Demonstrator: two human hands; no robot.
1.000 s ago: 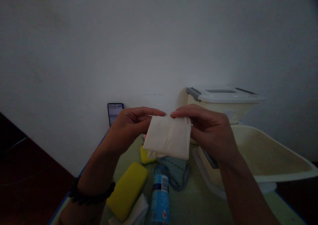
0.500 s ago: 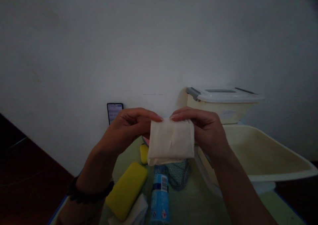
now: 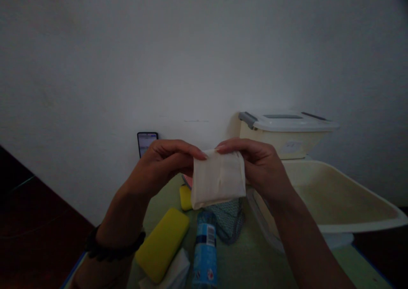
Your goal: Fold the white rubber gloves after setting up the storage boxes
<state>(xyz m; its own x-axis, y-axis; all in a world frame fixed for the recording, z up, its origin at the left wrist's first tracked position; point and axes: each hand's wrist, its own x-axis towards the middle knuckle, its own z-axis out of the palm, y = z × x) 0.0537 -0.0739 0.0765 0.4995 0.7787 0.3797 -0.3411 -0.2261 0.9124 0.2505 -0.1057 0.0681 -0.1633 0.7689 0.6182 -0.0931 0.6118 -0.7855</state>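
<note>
Between my hands hangs a folded white cloth (image 3: 219, 179), held up above the table by its top edge. My left hand (image 3: 170, 161) pinches the top left part, its index finger lying along the edge. With the same kind of pinch, my right hand (image 3: 259, 161) grips the top right part; some fingers of both hands are hidden behind the cloth. Below it lie a blue-labelled bottle (image 3: 205, 246) and a teal patterned cloth (image 3: 228, 221), partly covered from sight.
A large yellow sponge (image 3: 164, 242) rests on a white cloth (image 3: 177, 270) at the front left, with a smaller yellow sponge (image 3: 185, 197) behind. A phone (image 3: 147, 143) leans on the wall. To the right stand a cream basin (image 3: 344, 195) and a lidded box (image 3: 283, 140).
The folded cloth has swung from a slant to a more upright hang, dipping and then rising slightly. Both hands keep their pinch and have shifted only a little.
</note>
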